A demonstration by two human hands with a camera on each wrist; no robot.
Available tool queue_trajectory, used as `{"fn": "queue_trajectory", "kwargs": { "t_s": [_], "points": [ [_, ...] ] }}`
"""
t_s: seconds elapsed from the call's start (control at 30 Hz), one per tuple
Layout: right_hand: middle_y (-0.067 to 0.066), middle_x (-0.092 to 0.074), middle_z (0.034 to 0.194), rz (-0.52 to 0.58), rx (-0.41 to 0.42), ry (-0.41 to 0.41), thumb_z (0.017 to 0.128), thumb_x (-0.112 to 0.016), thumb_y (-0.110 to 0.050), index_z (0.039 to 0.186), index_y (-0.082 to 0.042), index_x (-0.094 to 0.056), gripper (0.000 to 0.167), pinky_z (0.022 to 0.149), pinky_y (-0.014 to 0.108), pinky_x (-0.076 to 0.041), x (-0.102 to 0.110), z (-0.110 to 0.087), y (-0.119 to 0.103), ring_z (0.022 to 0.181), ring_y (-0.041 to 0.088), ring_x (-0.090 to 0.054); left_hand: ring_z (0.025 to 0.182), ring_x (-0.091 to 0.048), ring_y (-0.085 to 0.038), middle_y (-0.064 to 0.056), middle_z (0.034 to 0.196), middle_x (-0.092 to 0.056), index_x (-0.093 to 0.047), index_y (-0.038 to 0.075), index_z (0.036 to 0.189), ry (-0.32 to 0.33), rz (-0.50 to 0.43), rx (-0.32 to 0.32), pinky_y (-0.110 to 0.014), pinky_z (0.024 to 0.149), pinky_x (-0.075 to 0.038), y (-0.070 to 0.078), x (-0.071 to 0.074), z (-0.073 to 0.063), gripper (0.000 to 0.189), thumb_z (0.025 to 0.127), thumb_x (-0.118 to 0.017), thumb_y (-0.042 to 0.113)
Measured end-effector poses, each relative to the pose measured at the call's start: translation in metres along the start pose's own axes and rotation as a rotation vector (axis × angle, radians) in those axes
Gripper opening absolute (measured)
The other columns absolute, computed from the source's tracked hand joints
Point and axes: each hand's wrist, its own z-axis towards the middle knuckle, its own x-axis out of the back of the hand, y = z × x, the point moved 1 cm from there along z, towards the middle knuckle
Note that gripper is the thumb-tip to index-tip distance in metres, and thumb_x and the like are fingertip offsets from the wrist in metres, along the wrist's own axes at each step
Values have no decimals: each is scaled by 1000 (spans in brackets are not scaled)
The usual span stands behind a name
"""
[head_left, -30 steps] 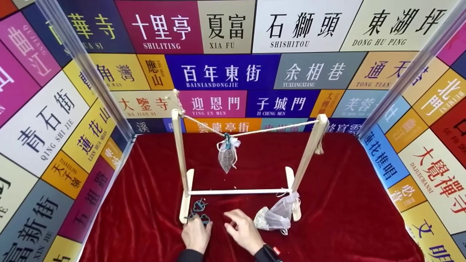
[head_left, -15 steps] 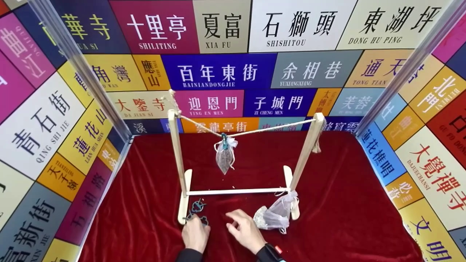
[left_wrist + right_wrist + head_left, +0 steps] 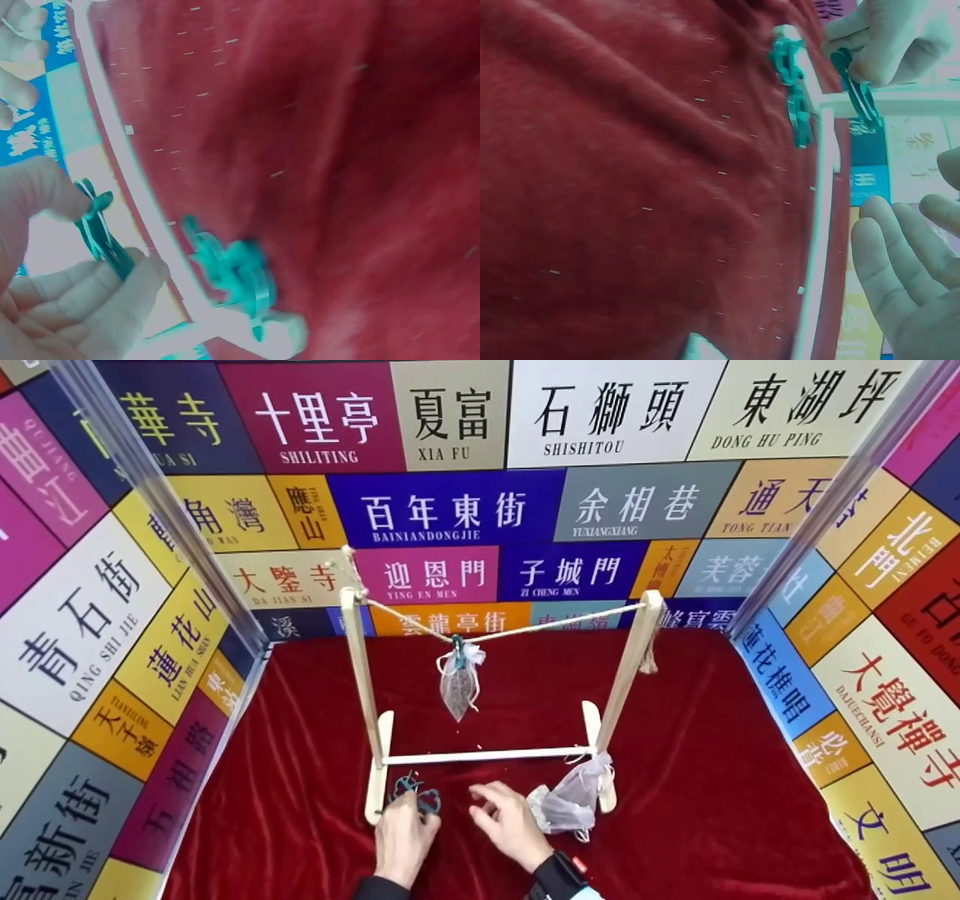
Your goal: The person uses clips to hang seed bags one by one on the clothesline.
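Note:
My left hand (image 3: 405,836) pinches a teal clip (image 3: 101,232) between thumb and fingers, held up off the cloth. Other teal clips (image 3: 236,270) lie by the left foot of a wooden rack (image 3: 480,755), and in the head view the left hand partly covers that spot. My right hand (image 3: 514,825) hovers to the right with its fingers loosely bent and nothing in them. Beside it, white mesh drawstring bags (image 3: 574,802) lean against the rack's right foot, one with pale contents. Another mesh bag (image 3: 459,690) hangs from the rack's rope (image 3: 547,624) by a teal clip (image 3: 458,643).
Dark red velvet cloth (image 3: 712,780) covers the table, with tiny pale bits scattered on it. Upright wooden posts (image 3: 634,675) carry the sagging rope. Panels with colourful Chinese lettering (image 3: 450,510) wall in the back and both sides.
My left hand has drawn a teal clip away from the others by the rack's left foot and raised it slightly. The right hand stays nearly in place; the head view has shifted a little.

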Motion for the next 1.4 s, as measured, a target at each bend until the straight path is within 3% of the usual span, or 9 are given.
{"fn": "queue_trajectory", "kwargs": {
  "t_s": [0.17,0.33,0.53,0.7,0.83,0.93,1.07,1.17,1.4],
  "points": [
    [10,-74,97,101,-100,20,93,-72,-7,119,1,-73,28,67,24,-58,11,9,-6,78,11,-69,63,-63,-25,-5,71,-62,-63,4,83,64,-42,-242,-38,54,-53,16,11,10,27,60,-78,2],
    [14,-74,94,260,-252,-36,97,-68,-5,123,5,-69,28,61,27,-59,22,16,-20,69,13,-69,69,-64,-20,-5,79,-64,-69,3,96,42,-57,-398,-32,58,-54,34,21,17,37,60,-79,6],
    [25,-71,86,342,-320,-101,98,-64,0,119,12,-67,24,53,23,-54,30,19,-35,58,-1,-59,74,-64,-19,-5,83,-67,-72,3,97,22,-67,-466,-30,62,-56,49,23,19,35,63,-80,7],
    [30,-69,80,379,-332,-106,96,-64,5,109,16,-69,17,51,16,-49,32,17,-34,55,1,-57,75,-63,-17,-4,83,-66,-72,4,94,12,-80,-482,-27,64,-56,54,21,19,31,64,-82,6],
    [32,-67,76,399,-339,-86,97,-63,5,106,16,-70,16,49,18,-50,29,15,-18,53,6,-60,79,-64,-17,-4,88,-66,-73,5,98,-20,-106,-460,-28,67,-57,55,20,22,34,65,-82,7],
    [30,-68,74,463,-385,-54,98,-64,1,109,15,-70,19,50,21,-52,31,15,-12,53,10,-62,91,-67,-19,-6,101,-68,-73,4,111,-91,-195,-361,-32,77,-59,53,20,24,45,68,-84,10],
    [16,-69,71,590,-490,-18,99,-66,-6,116,16,-68,28,52,22,-52,36,16,-10,56,11,-63,96,-68,-22,-9,112,-68,-69,1,125,-206,-443,-170,-36,82,-59,50,22,27,55,73,-86,7],
    [6,-68,69,666,-543,-20,100,-65,-8,118,17,-65,31,50,19,-49,38,16,-11,56,10,-62,91,-68,-23,-10,110,-69,-68,1,127,-251,-625,-93,-33,78,-59,48,22,27,49,81,-85,6],
    [5,-68,74,797,-580,-65,101,-63,-9,115,18,-66,31,56,23,-53,35,9,-11,60,10,-63,86,-68,-29,-11,104,-71,-70,4,125,-192,-861,-78,-36,72,-60,53,23,25,46,81,-86,9]
  ]
}}
